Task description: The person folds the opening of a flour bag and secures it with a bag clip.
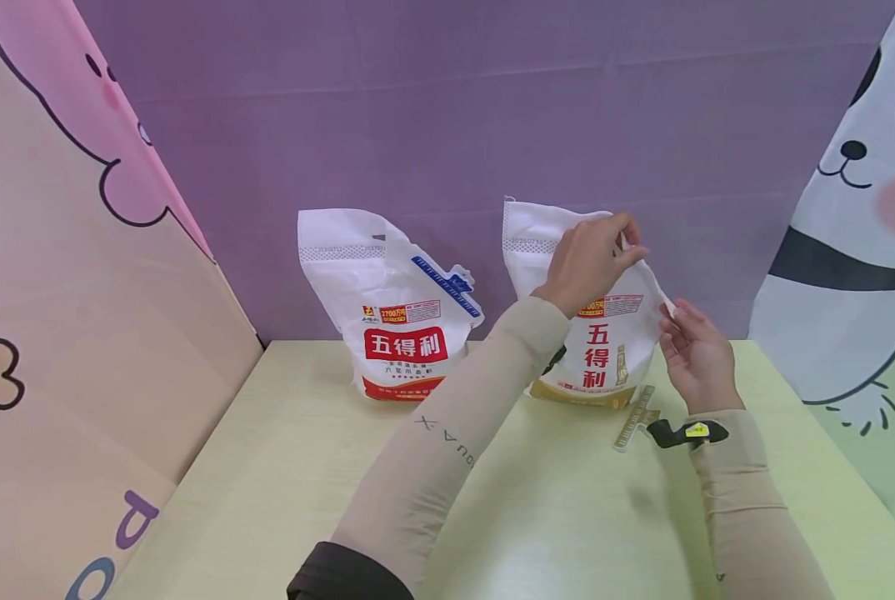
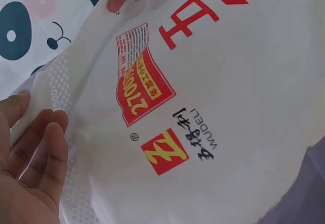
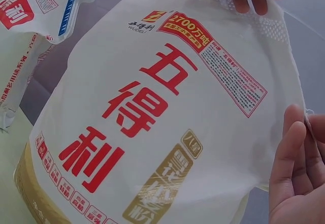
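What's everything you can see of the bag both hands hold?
The bag is white, apparently cloth or plastic, with a dotted band near its top, large red characters, a smaller red label and a gold base. It bulges as if filled and stands on the table, right of the other bag. The left hand pinches its top edge; the right hand pinches its side edge. Whether the top is sealed I can't tell.

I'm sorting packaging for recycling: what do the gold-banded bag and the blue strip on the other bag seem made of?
Gold-banded bag: probably coated woven plastic or film, satin; its upper edge bends softly. Blue strip: perhaps plastic or coated card, smooth; its edges look straight.
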`<action>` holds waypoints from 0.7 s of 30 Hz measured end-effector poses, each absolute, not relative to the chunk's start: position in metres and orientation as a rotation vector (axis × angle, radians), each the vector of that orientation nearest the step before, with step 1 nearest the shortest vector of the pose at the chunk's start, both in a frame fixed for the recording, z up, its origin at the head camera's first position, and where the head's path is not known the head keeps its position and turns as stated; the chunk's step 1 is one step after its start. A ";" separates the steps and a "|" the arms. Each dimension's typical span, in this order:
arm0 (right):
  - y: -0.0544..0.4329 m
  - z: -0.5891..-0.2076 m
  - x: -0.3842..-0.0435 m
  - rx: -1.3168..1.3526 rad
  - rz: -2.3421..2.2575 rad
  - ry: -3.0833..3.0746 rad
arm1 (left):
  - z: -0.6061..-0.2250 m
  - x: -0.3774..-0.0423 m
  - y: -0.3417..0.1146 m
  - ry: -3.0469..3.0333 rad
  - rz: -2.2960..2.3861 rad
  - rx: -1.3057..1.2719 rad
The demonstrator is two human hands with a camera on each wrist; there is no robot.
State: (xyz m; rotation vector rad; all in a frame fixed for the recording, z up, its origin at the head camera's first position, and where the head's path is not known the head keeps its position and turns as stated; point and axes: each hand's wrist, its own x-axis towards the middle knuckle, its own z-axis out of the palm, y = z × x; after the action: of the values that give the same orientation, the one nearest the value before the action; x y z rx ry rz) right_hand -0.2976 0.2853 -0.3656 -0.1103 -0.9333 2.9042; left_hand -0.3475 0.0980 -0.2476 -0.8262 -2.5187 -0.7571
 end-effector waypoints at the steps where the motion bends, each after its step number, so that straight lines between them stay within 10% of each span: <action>1: 0.285 -0.366 -0.298 -0.112 2.899 -0.942 | -0.248 -0.348 0.097 -2.515 -0.756 -0.828; 21: 0.282 -0.367 -0.296 -0.132 2.857 -1.019 | -0.254 -0.349 0.090 -2.481 -0.690 -0.855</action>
State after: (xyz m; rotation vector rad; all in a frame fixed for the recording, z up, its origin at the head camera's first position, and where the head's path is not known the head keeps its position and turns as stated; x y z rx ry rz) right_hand -0.2960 0.2817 -0.3673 -0.1323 -1.0191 2.8567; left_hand -0.3487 0.0902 -0.2539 -0.8551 -2.4806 -0.6904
